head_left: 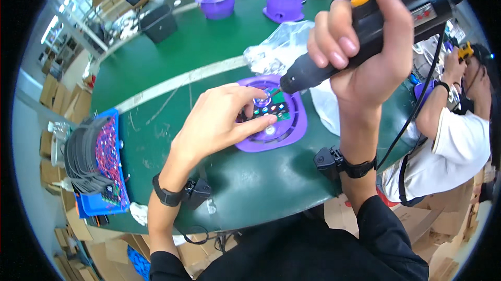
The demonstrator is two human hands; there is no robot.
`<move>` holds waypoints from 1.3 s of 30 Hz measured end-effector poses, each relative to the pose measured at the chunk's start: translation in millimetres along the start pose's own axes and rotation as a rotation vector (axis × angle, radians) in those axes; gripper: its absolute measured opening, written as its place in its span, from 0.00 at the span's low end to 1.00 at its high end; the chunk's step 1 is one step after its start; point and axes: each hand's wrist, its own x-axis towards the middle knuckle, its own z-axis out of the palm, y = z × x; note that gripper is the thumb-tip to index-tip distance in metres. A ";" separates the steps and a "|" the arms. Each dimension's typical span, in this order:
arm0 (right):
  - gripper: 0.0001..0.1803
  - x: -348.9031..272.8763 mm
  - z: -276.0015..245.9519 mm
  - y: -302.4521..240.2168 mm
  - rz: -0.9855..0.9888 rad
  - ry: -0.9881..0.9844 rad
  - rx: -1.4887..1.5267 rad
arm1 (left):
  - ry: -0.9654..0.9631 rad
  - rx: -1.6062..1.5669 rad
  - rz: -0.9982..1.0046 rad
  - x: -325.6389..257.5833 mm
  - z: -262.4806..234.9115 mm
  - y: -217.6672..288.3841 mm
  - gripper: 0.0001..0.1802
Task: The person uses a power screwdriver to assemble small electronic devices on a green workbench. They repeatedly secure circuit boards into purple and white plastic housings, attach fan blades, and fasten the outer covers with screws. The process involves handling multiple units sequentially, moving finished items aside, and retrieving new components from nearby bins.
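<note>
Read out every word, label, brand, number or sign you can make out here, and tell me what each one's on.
There is no text I can quote.
Black power screwdriver in the right hand: a pale label with red marks, too small and blurred to read.
Green circuit board at the left hand: any markings are too small to tell.
</note>
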 end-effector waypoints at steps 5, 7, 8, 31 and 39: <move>0.17 -12.8 -12.9 -35.2 -0.209 0.249 0.001 | -0.207 -0.080 0.264 71.2 -9.7 17.5 0.12; 0.17 -22.0 -30.0 -57.8 -0.333 0.293 0.015 | -0.377 -0.160 0.242 103.8 -19.1 39.6 0.13; 0.17 -27.5 -40.0 -72.0 -0.431 0.290 -0.022 | -0.460 -0.152 0.256 124.3 -18.2 41.0 0.13; 0.40 -112.4 -174.8 23.2 0.712 0.073 -1.944 | -0.316 0.146 0.014 -10.0 -19.8 -10.9 0.41; 0.20 -79.8 -42.7 4.5 0.578 -0.210 -1.182 | -0.403 0.146 0.060 2.1 -29.3 -13.8 0.41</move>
